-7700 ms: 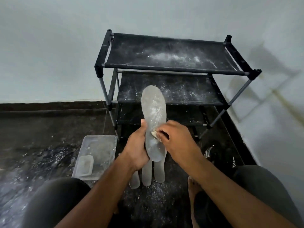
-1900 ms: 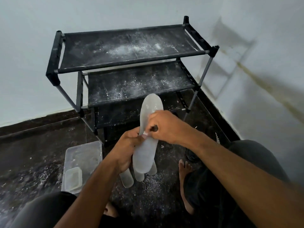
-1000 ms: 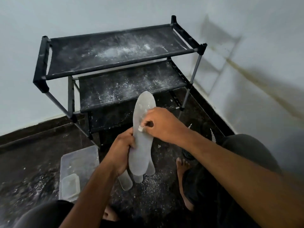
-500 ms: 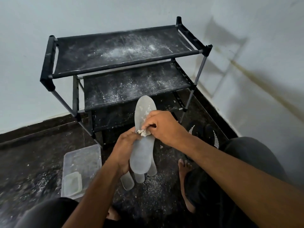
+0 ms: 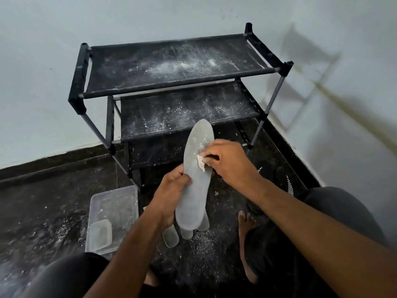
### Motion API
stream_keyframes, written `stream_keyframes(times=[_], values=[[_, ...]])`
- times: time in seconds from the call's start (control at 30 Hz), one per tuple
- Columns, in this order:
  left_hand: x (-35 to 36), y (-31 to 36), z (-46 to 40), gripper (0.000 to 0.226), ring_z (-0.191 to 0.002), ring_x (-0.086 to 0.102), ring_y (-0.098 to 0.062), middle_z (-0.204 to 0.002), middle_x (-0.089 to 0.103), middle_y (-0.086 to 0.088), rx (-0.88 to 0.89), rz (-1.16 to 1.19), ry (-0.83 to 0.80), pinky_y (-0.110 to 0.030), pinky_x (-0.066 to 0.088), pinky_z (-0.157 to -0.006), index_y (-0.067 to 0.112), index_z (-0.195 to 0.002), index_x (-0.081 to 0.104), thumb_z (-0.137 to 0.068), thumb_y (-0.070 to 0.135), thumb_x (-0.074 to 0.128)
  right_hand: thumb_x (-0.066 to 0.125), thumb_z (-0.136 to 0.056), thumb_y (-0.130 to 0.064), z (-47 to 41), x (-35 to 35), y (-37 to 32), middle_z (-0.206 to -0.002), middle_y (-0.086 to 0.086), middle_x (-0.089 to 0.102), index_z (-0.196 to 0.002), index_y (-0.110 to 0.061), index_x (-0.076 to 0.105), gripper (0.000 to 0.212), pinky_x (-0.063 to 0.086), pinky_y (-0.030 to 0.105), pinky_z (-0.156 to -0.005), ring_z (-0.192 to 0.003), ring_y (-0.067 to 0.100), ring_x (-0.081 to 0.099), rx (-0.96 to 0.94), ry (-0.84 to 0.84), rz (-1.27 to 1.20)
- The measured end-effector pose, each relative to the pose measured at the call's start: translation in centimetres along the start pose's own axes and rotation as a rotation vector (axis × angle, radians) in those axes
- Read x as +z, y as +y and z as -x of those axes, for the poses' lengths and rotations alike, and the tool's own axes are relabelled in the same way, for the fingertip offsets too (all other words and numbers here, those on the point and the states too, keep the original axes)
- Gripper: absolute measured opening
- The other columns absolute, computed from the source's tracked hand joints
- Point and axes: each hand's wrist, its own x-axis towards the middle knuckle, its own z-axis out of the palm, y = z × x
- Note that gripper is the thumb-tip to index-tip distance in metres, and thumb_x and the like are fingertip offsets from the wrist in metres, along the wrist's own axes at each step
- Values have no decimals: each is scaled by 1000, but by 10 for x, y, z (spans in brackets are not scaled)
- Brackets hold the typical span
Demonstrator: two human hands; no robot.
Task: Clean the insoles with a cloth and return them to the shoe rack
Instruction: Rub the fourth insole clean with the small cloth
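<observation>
Most of the cloth [image 5: 200, 162] is hidden inside the right hand [image 5: 227, 161]; spare insoles [image 5: 170, 237] lie half-hidden beneath.

Shoe rack [image 5: 171, 82]: against the back wall, near the room's right corner.
Container [image 5: 113, 218]: on the floor, before the rack's left front leg.
Held insole [image 5: 196, 179]: before the rack, above other insoles [image 5: 171, 238] on the floor, right of the container.

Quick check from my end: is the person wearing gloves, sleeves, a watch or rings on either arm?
None visible. The left hand and right hand are bare, without gloves, rings or watch, and both forearms are uncovered as far as the frame shows. No sleeve enters view.
</observation>
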Motion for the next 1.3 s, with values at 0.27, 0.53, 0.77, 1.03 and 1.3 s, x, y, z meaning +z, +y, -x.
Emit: stream_keyframes(times=[0.27, 0.53, 0.77, 1.03, 1.3], values=[[-1, -5, -3, 32, -98, 65, -37, -115, 69, -29, 29, 5, -29, -49, 54, -87, 12, -119, 73, -96, 5, 52, 67, -89, -8, 4, 9, -2, -99, 9, 65, -98, 0, 75, 15, 43, 12, -82, -84, 5, 52, 23, -146, -89], [2, -2, -2, 22, -92, 71, -26, -106, 76, -15, -8, 31, 13, -35, 59, -76, 12, -115, 73, -104, 15, 54, 69, -89, -13, 12, 10, -9, -95, 4, 67, -98, -9, 77, 13, 49, 23, -82, -85, 11, 60, -96, -137, -22], [-1, -5, -2, 24, -96, 70, -27, -111, 74, -18, 31, 105, -36, -39, 58, -82, 6, -119, 70, -105, 16, 53, 69, -86, -14, 8, 11, -6, -93, 2, 61, -94, -12, 76, 11, 43, 26, -85, -93, 14, 51, -114, -130, 56], [-1, -4, -1, 26, -97, 73, -27, -116, 75, -18, 34, 57, -56, -36, 59, -77, 9, -122, 70, -104, 17, 53, 69, -89, -17, -6, -8, 15, -88, 1, 62, -90, -9, 76, 11, 53, 29, -71, -76, 11, 58, 79, 121, 101], [-4, -1, -1, 33, -113, 70, -35, -123, 71, -24, 27, 72, -122, -44, 58, -94, 7, -135, 61, -106, 10, 48, 71, -85, -11, -7, -10, 7, -86, 1, 63, -92, -11, 77, 9, 52, 29, -71, -76, 10, 55, 15, 172, 64]])
